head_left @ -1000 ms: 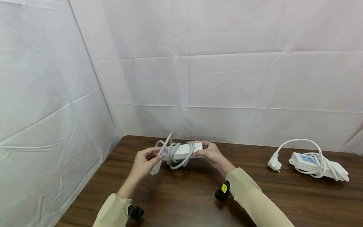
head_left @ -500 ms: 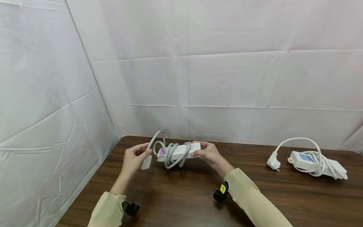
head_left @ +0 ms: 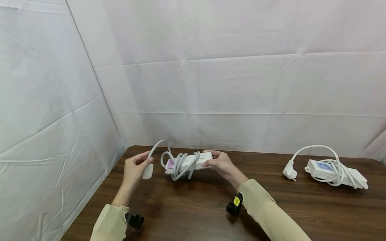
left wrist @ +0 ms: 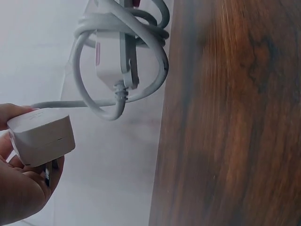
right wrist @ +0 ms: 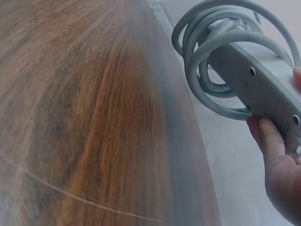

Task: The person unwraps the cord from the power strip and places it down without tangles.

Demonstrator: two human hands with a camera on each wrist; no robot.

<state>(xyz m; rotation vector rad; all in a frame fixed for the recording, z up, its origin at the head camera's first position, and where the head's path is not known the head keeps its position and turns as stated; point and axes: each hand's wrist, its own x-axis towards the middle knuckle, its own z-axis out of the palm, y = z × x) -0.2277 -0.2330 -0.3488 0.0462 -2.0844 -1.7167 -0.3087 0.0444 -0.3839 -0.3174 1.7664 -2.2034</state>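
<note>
A white power strip (head_left: 205, 158) with a lilac end hangs over the back of the table, its grey cord (head_left: 178, 164) wound around the middle. My right hand (head_left: 222, 164) grips its right end, thumb in front; the right wrist view shows fingers against the strip's grey underside (right wrist: 270, 89). To the left, my left hand (head_left: 132, 170) pinches the strip's white plug (head_left: 148, 171). Metal pins (left wrist: 48, 172) stick out of the plug toward the fingers in the left wrist view. A free length of cord arches from the plug to the coil.
Another white power strip (head_left: 356, 176), with a blue label and white cord around it, lies on the wooden table (head_left: 187, 214) at right. Its plug (head_left: 290, 171) rests left of it. White cloth walls (head_left: 229, 87) rise behind and at left.
My left hand has moved left with the plug, away from the power strip, drawing out the cord between them. My right hand keeps its grip, nearly still.
</note>
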